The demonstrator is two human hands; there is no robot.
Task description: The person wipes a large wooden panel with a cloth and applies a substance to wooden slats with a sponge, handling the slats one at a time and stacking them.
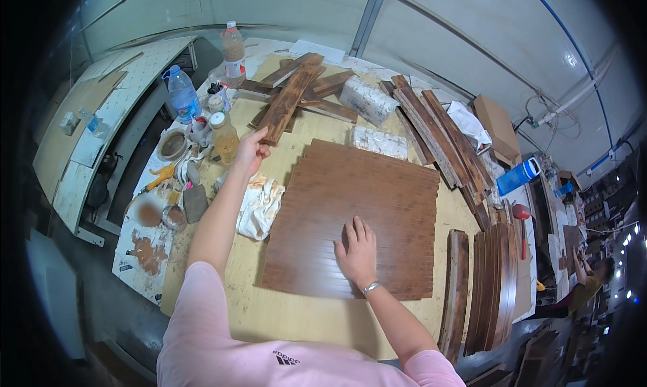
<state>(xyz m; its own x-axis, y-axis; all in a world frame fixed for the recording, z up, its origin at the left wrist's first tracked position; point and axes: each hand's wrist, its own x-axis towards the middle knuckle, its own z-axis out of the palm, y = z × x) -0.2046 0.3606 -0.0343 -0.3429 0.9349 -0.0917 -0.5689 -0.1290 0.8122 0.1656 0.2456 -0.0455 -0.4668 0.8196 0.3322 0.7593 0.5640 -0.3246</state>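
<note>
Left hand (251,151) pinches a dark plank (288,98); right hand (357,252) lies flat on the slatted panel (357,215).
The plank runs toward one o'clock over the tabletop (303,319); the right grip is spread open.

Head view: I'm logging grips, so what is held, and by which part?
The left hand pinches a long wooden strip at its near end; the right hand only rests flat on the slatted panel.
</note>
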